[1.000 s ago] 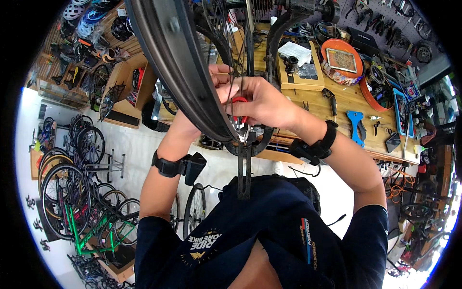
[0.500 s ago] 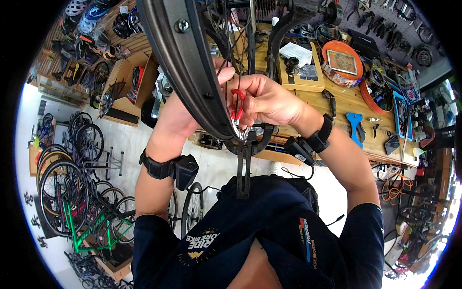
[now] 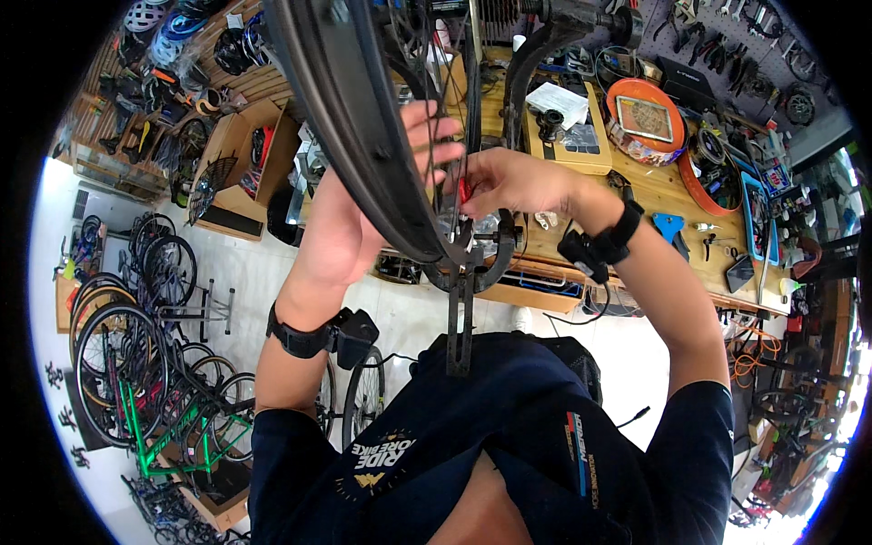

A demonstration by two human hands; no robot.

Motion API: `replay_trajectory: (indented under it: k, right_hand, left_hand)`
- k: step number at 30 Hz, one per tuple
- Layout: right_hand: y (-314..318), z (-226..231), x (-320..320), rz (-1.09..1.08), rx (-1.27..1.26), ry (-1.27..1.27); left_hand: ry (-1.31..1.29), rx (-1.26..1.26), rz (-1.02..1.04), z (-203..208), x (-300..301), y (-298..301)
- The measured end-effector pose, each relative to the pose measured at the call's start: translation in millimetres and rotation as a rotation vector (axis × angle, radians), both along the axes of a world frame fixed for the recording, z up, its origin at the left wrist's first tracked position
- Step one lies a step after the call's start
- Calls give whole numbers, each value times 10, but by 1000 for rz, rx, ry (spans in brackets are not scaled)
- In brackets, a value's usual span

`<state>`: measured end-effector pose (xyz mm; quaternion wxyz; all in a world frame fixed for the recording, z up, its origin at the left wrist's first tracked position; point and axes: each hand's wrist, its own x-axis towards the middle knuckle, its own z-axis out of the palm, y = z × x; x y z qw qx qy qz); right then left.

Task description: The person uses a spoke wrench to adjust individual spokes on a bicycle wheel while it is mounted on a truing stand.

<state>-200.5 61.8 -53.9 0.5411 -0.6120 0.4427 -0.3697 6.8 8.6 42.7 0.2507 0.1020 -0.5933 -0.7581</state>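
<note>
A black bicycle wheel rim [image 3: 338, 109] stands upright in a dark truing stand [image 3: 460, 318], its surface smeared by motion. Thin spokes [image 3: 436, 68] run up from it toward the hub at the top. My left hand [image 3: 341, 225] is partly hidden behind the rim; its fingers are spread beside the spokes, holding nothing. Close to the lower spokes, on the right of the rim, my right hand [image 3: 520, 183] pinches a small red spoke wrench [image 3: 464, 191]. Most of the wrench is covered by my fingers.
Behind the stand is a wooden workbench [image 3: 636, 213] with an orange round tray [image 3: 627, 91], a yellow cardboard box [image 3: 581, 159] and a blue tool [image 3: 670, 227]. Pliers and wrenches hang on a pegboard [image 3: 718, 45]. Parked bicycles [image 3: 173, 409] line the left.
The rim has turned and is now blurred; the bolt on it is out of sight. My left fingers have opened and spread. My right hand has drawn slightly right with the wrench.
</note>
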Motion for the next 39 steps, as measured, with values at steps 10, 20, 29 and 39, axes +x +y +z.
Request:
replay_trajectory:
  k: [10, 20, 29, 39]
  right_hand:
    - [-145, -186, -157, -18, 165, -176]
    - [-311, -273, -150, -214, -128, 21]
    - [-88, 325, -332, -680, -188, 350]
    - [389, 180, -336, -719, -114, 93]
  left_hand:
    - [-121, -6, 27, 68, 64, 111]
    - [-119, -16, 19, -52, 46, 111]
    - [-206, -98, 5, -143, -5, 101]
    - [-273, -403, -101, -746, -142, -303]
